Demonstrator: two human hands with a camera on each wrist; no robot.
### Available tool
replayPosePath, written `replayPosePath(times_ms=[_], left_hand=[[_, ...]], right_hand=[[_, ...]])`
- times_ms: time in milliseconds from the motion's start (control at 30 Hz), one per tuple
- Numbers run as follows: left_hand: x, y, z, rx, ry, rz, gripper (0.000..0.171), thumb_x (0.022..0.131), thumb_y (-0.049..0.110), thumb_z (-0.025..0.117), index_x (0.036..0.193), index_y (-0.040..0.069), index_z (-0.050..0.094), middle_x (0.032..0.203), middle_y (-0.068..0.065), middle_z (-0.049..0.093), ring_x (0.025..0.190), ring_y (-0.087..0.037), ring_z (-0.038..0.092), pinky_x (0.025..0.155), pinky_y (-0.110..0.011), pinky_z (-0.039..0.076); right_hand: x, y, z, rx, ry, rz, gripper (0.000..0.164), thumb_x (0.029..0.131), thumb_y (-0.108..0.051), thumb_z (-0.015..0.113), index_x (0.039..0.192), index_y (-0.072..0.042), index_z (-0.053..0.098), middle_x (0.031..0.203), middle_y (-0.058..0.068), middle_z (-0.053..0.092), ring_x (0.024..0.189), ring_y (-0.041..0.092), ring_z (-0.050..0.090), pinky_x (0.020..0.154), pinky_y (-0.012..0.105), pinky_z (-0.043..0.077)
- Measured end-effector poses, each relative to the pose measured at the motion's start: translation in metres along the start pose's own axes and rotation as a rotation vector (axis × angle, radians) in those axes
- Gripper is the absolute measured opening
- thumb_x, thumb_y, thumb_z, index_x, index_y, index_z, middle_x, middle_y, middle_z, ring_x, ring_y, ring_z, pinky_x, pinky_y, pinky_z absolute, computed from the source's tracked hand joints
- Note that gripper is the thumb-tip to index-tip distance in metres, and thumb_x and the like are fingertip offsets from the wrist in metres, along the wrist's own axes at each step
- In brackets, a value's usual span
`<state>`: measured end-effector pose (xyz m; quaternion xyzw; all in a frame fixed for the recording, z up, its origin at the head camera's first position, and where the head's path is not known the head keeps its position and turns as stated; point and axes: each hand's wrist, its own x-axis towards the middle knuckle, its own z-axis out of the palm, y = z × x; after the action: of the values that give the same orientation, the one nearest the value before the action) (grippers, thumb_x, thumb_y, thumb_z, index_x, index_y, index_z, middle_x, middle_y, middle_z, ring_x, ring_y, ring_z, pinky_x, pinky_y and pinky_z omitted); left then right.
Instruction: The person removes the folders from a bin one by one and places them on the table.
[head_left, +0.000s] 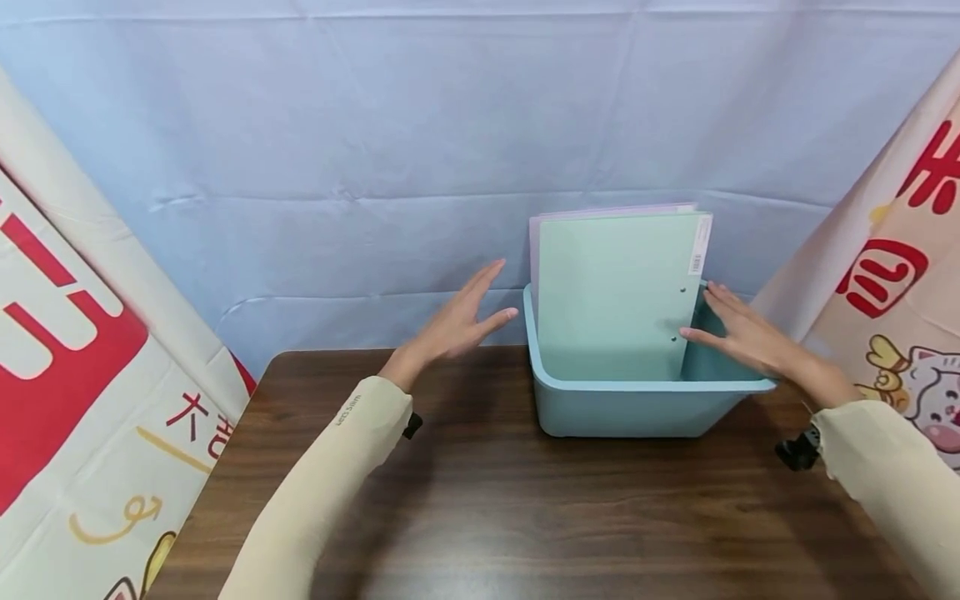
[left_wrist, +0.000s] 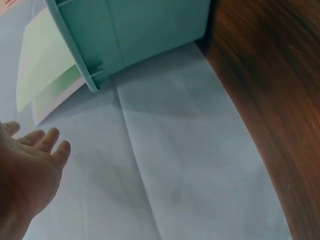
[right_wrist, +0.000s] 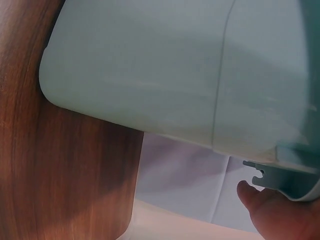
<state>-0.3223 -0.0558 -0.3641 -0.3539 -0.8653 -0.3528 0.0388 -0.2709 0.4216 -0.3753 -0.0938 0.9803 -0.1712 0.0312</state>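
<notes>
Head view: left grip (head_left: 453,325) spread near bin (head_left: 626,412); right grip (head_left: 750,337) spread, bin contact unclear.

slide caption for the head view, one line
Left hand beside a blue plastic bin, right hand at its right end, with a mint-green folder and lilac folder standing inside.

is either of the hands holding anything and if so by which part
Nothing looks gripped: the left hand is clear of the bin; the right hand is uncurled at the bin's right end, touch unclear.
</notes>
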Motion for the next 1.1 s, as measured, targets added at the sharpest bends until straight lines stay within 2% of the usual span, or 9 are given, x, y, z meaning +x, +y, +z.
replayPosePath(times_ms=[100,400,600,700,933,1100], left_hand=[[0.005,0.000,0.003,-0.039,0.013,0.019,0.085,0.105,0.050,0.063,0.172,0.023,0.017,0.178,0.004,0.015,0.163,-0.016,0.015,0.129,-0.056,0.023],[0.020,0.005,0.014,-0.093,0.028,0.029,0.086,0.101,0.040,0.073,0.170,0.018,0.027,0.176,-0.002,0.023,0.162,-0.021,0.021,0.128,-0.055,0.027],[0.027,0.007,0.020,-0.159,0.039,0.060,0.085,0.098,0.034,0.078,0.168,0.023,0.032,0.175,-0.003,0.026,0.161,-0.020,0.025,0.126,-0.048,0.034],[0.032,0.007,0.023,-0.187,0.051,0.073,0.083,0.097,0.030,0.079,0.167,0.021,0.036,0.174,-0.006,0.028,0.160,-0.021,0.027,0.125,-0.044,0.036],[0.037,0.007,0.027,-0.252,0.055,0.040,0.085,0.097,0.029,0.080,0.168,0.024,0.034,0.174,-0.004,0.027,0.154,-0.024,0.040,0.124,-0.041,0.037],[0.044,0.007,0.031,-0.287,0.051,0.052,0.084,0.096,0.028,0.081,0.167,0.024,0.036,0.172,-0.003,0.032,0.152,-0.026,0.043,0.123,-0.040,0.039]], right_hand=[[0.000,-0.001,0.000,-0.002,0.000,0.000,0.103,0.106,-0.058,0.053,0.165,0.009,0.003,0.173,0.031,-0.006,0.159,0.053,-0.005,0.119,0.079,0.008],[-0.001,-0.002,-0.001,0.009,0.010,-0.014,0.103,0.105,-0.056,0.055,0.164,0.011,0.004,0.172,0.033,-0.005,0.158,0.054,-0.004,0.120,0.078,0.007],[-0.001,-0.002,-0.001,0.011,0.013,-0.011,0.104,0.105,-0.056,0.057,0.164,0.011,0.004,0.172,0.034,-0.004,0.158,0.055,-0.003,0.120,0.079,0.008],[0.000,-0.003,-0.001,0.009,0.015,-0.014,0.104,0.104,-0.056,0.057,0.164,0.011,0.005,0.171,0.035,-0.002,0.158,0.056,-0.002,0.120,0.079,0.008],[0.001,-0.002,0.001,0.009,0.017,-0.028,0.105,0.104,-0.055,0.060,0.164,0.012,0.006,0.171,0.035,-0.001,0.158,0.056,-0.001,0.120,0.078,0.010],[-0.001,-0.002,0.001,0.012,0.024,-0.019,0.105,0.103,-0.055,0.060,0.164,0.012,0.006,0.171,0.035,-0.002,0.157,0.056,-0.001,0.120,0.078,0.010]])
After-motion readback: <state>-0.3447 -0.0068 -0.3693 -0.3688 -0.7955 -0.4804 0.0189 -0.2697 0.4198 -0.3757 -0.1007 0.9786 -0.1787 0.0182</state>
